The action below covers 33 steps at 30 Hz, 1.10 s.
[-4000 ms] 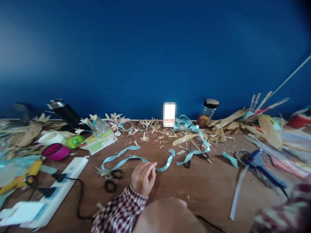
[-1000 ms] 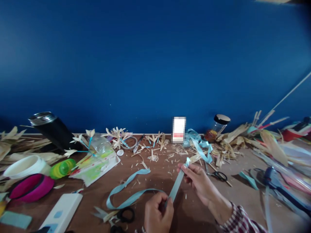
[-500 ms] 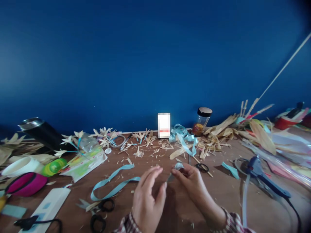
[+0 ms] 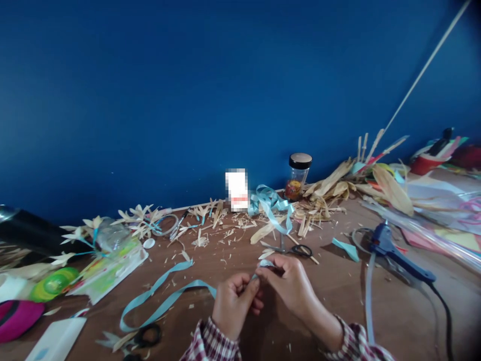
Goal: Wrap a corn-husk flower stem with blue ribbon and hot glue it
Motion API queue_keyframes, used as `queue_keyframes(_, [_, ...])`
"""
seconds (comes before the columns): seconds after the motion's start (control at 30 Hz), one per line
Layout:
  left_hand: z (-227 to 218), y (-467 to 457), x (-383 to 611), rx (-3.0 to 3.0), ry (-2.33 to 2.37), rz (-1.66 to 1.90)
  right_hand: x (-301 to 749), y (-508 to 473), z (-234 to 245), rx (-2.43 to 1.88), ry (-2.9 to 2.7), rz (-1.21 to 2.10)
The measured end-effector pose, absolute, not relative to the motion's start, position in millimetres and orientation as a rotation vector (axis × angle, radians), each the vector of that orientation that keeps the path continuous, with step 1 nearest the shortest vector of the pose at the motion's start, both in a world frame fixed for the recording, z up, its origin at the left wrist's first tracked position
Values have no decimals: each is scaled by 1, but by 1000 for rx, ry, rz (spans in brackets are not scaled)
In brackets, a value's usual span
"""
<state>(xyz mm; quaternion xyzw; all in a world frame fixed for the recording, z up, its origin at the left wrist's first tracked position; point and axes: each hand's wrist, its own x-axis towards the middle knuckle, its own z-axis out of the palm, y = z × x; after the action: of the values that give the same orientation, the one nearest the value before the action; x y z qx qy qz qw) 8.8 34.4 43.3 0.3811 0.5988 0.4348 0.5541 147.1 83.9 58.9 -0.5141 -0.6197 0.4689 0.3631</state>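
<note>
A long light-blue ribbon lies in a loop on the brown table and runs up into my hands. My left hand is closed, pinching the ribbon near its end. My right hand is closed too, its fingertips pinching the curled ribbon end just above the left hand. Both hands meet low in the middle of the view, over the table. Black-handled scissors lie to the left of my left wrist.
A blue glue gun with its cord lies at the right. Another pair of scissors, a ribbon tangle and a black-lidded jar sit behind my hands. Dried husks and scraps litter the back; a green lid lies at left.
My left hand has gone from open fingers to a pinch on the ribbon beside the right hand. The stretch of ribbon between the hands has shortened. The view has swung to the right.
</note>
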Motion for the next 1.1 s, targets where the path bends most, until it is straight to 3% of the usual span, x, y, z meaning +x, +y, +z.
queue_keyframes(0.2, [45, 31, 9, 693, 1360, 1062, 148, 90, 56, -1350, -1424, 1240])
queue_keyframes(0.5, [43, 27, 9, 550, 1357, 1172, 137, 80, 53, -1146, -1198, 1766])
queue_keyframes(0.73, [35, 23, 14, 670, 1396, 1058, 133, 76, 52, -1278, -1139, 1620])
queue_keyframes(1.1, [41, 23, 16, 548, 1417, 1261, 137, 79, 44, -1024, -914, 1924])
